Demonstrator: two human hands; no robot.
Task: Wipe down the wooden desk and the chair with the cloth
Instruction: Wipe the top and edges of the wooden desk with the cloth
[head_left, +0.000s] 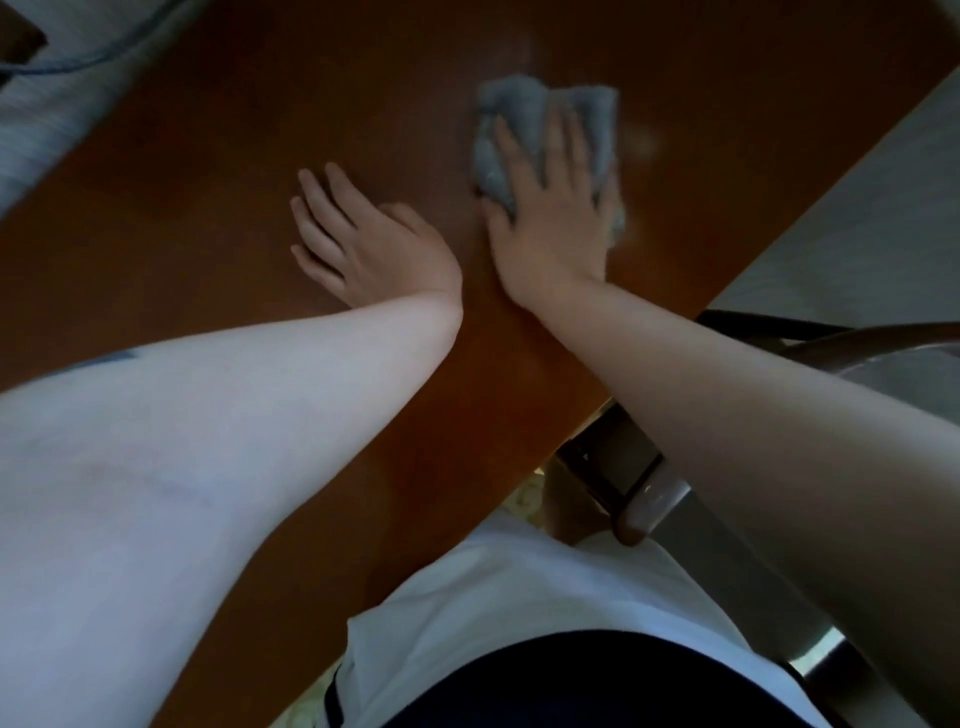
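and we're looking straight down on the wooden desk (218, 171), its brown top running across the frame. our right hand (550, 208) lies flat on the grey cloth (524, 104), fingers straight and spread, pressing the crumpled cloth onto the desk toward its far right part. nothing gripped there, just a flat palm on top. our left hand (363, 244) rests palm down on the bare wood just beside it, fingers loose and slightly spread, holding nothing. the two wrists sit close together. off the desk's right edge we can see the chair (841, 338), its dark curved frame showing under our right forearm. a white shirt (519, 587) fills the bottom of the view.
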